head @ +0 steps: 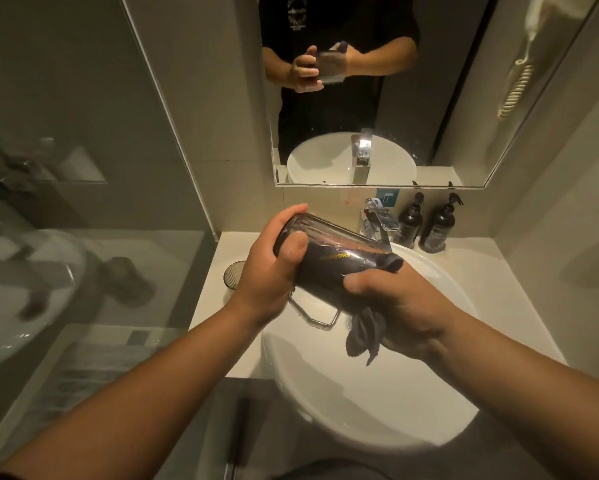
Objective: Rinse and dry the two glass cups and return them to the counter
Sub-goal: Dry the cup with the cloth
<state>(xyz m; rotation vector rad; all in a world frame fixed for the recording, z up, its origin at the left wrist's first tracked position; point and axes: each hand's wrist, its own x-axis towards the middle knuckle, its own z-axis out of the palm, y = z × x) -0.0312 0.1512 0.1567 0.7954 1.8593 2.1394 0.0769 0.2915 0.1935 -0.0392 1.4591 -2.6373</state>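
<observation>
I see a glass cup point(329, 247) held in the air over a round white basin point(377, 393), tipped on its side, its base toward the left and its open mouth toward the right; the left hand point(270, 271) wraps the base end, fingers curled over the top and thumb pressed flat against the near wall, so the hand is closed around the glass; the right hand point(395, 306) sits at the mouth end, just beside the rim, fingers folded shut on a dark cloth point(364, 327); part of that cloth is pushed inside the cup and fills it with a dark shape, a fold pokes out at the rim, and a loose tail hangs below the hand toward the basin; the cup is clear, smooth and straight-sided, with drops of water on it and faint yellow lettering showing through; the cloth looks soft and slightly fuzzy; a second glass cup point(235, 274) stands upright on the pale counter point(215, 289), left of the basin and just behind the left wrist, mostly hidden; a chrome tap point(377, 220) rises behind the basin, and two dark pump bottles point(426, 226) stand to its right; a mirror point(360, 98) above reflects both hands and the cup.
</observation>
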